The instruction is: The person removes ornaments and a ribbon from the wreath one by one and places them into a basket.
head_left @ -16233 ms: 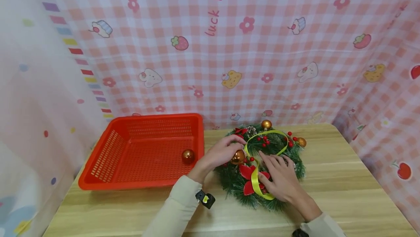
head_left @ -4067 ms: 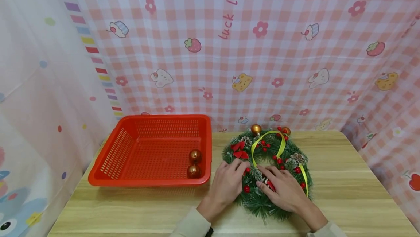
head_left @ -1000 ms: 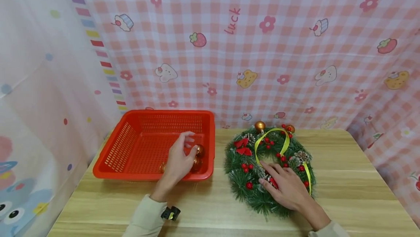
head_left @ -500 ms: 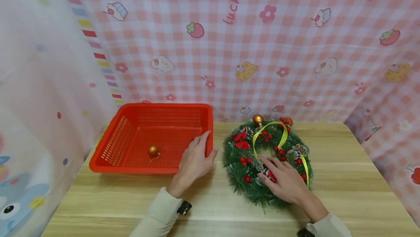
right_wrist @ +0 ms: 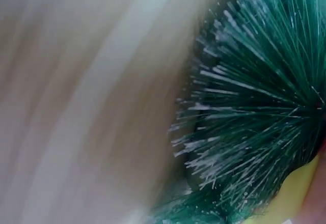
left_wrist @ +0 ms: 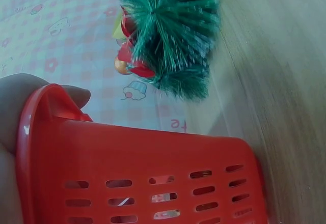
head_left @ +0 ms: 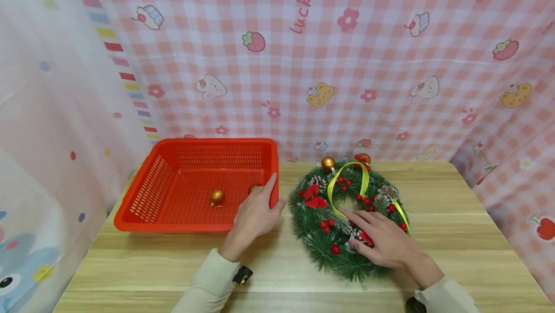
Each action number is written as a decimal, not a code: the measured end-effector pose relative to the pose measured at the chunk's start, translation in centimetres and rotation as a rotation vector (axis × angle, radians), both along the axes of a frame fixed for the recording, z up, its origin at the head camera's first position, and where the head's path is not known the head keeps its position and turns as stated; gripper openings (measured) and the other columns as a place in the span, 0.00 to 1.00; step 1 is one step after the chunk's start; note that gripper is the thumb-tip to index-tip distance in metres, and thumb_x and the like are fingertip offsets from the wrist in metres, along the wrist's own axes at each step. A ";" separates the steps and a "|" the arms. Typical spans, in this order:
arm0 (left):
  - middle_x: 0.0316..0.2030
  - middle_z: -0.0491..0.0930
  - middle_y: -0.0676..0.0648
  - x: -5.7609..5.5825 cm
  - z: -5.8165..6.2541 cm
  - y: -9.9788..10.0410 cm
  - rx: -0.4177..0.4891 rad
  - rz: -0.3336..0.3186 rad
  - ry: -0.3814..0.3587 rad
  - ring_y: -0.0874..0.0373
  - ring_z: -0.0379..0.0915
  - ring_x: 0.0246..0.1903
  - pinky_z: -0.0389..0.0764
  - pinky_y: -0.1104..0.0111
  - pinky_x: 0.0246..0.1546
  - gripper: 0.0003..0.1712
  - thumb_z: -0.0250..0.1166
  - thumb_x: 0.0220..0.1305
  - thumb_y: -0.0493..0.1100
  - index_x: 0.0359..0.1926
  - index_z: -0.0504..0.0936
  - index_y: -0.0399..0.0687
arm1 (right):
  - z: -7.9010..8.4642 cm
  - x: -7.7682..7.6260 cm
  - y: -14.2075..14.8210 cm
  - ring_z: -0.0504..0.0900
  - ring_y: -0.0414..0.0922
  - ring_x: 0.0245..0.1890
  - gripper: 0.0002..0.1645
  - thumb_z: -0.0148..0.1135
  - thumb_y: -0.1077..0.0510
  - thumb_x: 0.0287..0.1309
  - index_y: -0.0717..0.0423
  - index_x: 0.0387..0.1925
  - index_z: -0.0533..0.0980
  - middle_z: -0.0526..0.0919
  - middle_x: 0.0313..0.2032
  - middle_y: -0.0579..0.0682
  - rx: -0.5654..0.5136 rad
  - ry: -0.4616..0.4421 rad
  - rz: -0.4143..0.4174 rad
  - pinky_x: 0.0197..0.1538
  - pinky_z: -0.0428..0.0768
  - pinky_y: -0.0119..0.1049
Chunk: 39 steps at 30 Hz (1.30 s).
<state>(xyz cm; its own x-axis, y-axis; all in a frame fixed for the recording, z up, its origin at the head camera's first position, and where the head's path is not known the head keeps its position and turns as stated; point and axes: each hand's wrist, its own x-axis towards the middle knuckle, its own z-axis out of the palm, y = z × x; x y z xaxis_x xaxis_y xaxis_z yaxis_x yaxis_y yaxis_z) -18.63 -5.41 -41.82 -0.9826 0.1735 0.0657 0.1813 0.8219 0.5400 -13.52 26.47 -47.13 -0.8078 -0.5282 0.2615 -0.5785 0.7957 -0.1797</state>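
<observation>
My left hand (head_left: 255,214) grips the right rim of the red plastic basket (head_left: 143,227), fingers on the inner side and thumb outside. In the left wrist view the hand (left_wrist: 15,107) wraps the rim of the basket (left_wrist: 127,147). A glittery gold bauble (head_left: 217,197) lies on the basket floor, and a copper bauble (head_left: 254,188) shows partly behind my fingers. My right hand (head_left: 388,241) rests on the green wreath (head_left: 314,241), fingers fairly straight towards its hole, thumb beside a pine cone (head_left: 356,237). A yellow ribbon (head_left: 330,190) runs under the fingertips.
Red berries (head_left: 327,225), a red bow (head_left: 313,196) and a shiny gold bauble (head_left: 328,163) decorate the wreath. Behind the wooden table (head_left: 459,236) hangs a pink checked cloth (head_left: 277,62). A gap of bare tabletop separates basket and wreath.
My left hand has moved from inside the basket to its right rim. The glittery bauble has rolled right since half a second ago. The wreath has turned slightly anticlockwise under my right hand.
</observation>
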 end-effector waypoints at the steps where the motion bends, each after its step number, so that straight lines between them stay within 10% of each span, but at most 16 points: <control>1: 0.63 0.73 0.35 0.0 0.0 0.0 -0.002 0.000 -0.002 0.40 0.74 0.57 0.77 0.46 0.50 0.40 0.57 0.69 0.59 0.77 0.55 0.61 | 0.0 -0.1 0.2 0.78 0.57 0.56 0.42 0.60 0.41 0.64 0.39 0.76 0.58 0.76 0.62 0.51 0.004 0.015 0.011 0.56 0.75 0.59; 9: 0.65 0.72 0.37 -0.1 -0.2 0.0 0.008 -0.005 -0.018 0.39 0.74 0.57 0.77 0.46 0.50 0.40 0.57 0.70 0.60 0.78 0.54 0.62 | 1.1 1.3 0.1 0.69 0.59 0.64 0.44 0.66 0.41 0.58 0.49 0.72 0.64 0.73 0.63 0.57 -0.060 0.153 -0.019 0.66 0.61 0.59; 25: 0.63 0.74 0.37 -0.1 -0.2 0.1 -0.004 0.000 -0.011 0.40 0.76 0.54 0.78 0.47 0.47 0.40 0.58 0.69 0.60 0.78 0.54 0.62 | 2.6 3.5 -3.9 0.39 0.76 0.71 0.59 0.53 0.26 0.61 0.59 0.77 0.48 0.40 0.73 0.76 -0.302 -0.238 -0.750 0.59 0.37 0.81; 39: 0.49 0.80 0.41 -0.1 -0.2 0.0 -0.024 -0.015 0.019 0.49 0.77 0.37 0.78 0.55 0.35 0.40 0.58 0.68 0.59 0.77 0.56 0.59 | 0.8 1.6 -2.2 0.41 0.75 0.71 0.62 0.54 0.28 0.61 0.57 0.79 0.38 0.37 0.75 0.72 -0.299 -0.261 -0.711 0.60 0.45 0.79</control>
